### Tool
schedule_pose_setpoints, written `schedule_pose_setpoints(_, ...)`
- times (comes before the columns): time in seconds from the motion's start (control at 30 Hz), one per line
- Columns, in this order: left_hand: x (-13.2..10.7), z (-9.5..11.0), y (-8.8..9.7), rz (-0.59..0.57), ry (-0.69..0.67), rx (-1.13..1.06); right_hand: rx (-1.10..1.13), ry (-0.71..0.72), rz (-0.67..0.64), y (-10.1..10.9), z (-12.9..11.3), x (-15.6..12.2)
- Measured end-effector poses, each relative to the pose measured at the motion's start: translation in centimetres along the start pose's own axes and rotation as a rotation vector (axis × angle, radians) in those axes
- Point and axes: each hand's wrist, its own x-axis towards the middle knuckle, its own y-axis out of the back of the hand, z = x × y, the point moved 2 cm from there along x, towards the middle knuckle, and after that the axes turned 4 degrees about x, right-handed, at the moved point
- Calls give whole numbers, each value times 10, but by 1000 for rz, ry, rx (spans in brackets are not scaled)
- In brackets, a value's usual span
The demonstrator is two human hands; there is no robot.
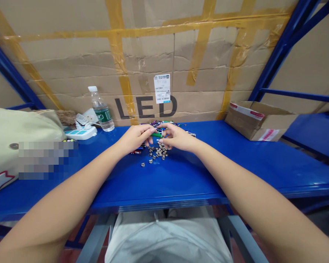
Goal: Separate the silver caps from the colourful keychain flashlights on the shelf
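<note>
A slim green metallic tube is held between my two hands above the blue table. My left hand grips its left end between thumb and fingers. At the other end, my right hand has its fingers curled around the tip, where a silvery part shows. Below them lies a loose pile of small silver caps, with one cap apart from it towards me. Dark and red tubes lie partly hidden by my left hand. More coloured shiny tubes are heaped behind my hands.
On the left stand a water bottle, a white power strip and a pale bag. An open cardboard box sits on the right of the blue table. A large taped carton walls off the back.
</note>
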Motion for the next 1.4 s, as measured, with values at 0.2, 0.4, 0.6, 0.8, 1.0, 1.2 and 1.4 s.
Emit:
schedule_pose_setpoints(0.2, -2, 5, -1, 71, -177, 511, -127, 18, 69, -1, 0, 1)
schedule_pose_setpoints(0.4, -3, 1, -4, 210, -384, 696, 156, -79, 42, -2, -3, 0)
schedule_pose_setpoints(0.6, -6, 7, -1, 299, -342, 503, 305, -47, 8, 0, -6, -1)
schedule_pose_setpoints(0.8, -4, 8, 2, 220, -287, 376, 249, -54, 147, 6, -3, 1)
schedule_pose_setpoints(1.0, -2, 1, 2, 253, -294, 474, 98, -33, 129, 8, 0, 4)
schedule_pose_setpoints(1.2, -2, 2, 0, 266, -283, 469, 104, -10, 116, 8, 1, 3)
schedule_pose_setpoints(1.4, -3, 1, 1, 307, -248, 374, 154, -48, 116, 6, -5, 1)
